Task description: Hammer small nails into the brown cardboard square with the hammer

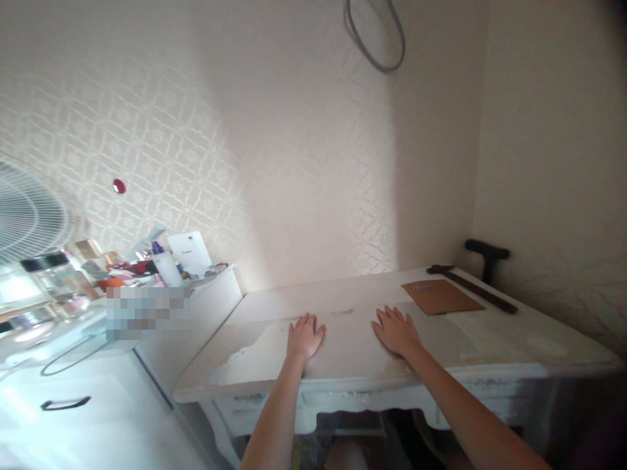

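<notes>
My left hand lies palm down on the worn white table, fingers spread and holding nothing. Flat on the same tabletop, my right hand also has its fingers apart, with nothing in it. To the right of that hand is a brown sheet, looking like cardboard or a thin board, with several small silvery pieces in a row near its far edge; they may be nails. Just beyond the sheet lies a hammer with a dark head and a long brown handle. Neither hand touches these things.
A white cabinet stands at left, crowded with bottles, a white box and other small items. A fan is behind them. A grey cable loop hangs on the wall. A black T-shaped handle rises behind the table.
</notes>
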The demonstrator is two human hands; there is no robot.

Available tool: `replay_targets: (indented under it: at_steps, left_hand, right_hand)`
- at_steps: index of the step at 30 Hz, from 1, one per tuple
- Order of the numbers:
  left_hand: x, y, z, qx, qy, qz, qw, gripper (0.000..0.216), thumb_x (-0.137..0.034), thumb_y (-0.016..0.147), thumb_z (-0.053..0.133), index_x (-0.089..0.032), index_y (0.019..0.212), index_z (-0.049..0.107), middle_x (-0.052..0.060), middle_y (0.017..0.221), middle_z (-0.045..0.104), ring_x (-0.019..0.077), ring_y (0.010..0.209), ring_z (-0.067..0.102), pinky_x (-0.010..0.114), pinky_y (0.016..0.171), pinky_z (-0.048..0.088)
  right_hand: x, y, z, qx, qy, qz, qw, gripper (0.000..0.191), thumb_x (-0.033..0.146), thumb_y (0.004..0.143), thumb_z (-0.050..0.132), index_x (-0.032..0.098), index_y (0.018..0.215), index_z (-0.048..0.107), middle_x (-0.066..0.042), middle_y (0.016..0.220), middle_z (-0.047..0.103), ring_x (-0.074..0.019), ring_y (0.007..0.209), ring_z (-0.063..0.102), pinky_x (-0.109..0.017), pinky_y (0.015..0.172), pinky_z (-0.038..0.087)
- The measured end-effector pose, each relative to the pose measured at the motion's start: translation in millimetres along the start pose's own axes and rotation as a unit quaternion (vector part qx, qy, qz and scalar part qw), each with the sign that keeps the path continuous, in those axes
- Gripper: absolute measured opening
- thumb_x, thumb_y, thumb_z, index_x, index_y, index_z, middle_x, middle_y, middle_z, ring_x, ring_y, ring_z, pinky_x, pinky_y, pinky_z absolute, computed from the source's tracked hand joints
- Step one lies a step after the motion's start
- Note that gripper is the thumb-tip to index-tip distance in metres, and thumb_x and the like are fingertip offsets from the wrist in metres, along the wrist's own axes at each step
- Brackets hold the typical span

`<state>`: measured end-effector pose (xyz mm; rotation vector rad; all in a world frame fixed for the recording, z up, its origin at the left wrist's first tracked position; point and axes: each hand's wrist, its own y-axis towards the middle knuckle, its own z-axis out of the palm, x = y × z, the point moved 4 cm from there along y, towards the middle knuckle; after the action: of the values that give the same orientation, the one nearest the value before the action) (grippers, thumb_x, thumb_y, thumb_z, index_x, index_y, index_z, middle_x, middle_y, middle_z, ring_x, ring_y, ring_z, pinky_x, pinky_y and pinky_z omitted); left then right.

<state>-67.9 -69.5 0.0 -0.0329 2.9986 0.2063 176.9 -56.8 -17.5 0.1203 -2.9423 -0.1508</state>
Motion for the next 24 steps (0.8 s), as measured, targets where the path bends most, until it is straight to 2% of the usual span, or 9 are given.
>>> replay_targets:
  at_steps: [24]
  left_hand:
    - [1.0,1.4,2.1,-0.008,-0.002,0.002,1.0,0.054,-0.049,0.09,0.03,-0.019,0.133,0.043,0.01,0.146,0.035,0.0252,0.134,0.03,0.048,0.109,0.02]
  right_hand:
    - [0.1,-0.8,-1.1,-0.003,0.001,-0.001,1.0,0.057,0.044,0.091,0.024,0.016,0.139,0.039,-0.012,0.148,0.03,-0.0301,0.135,0.022,-0.051,0.106,0.014]
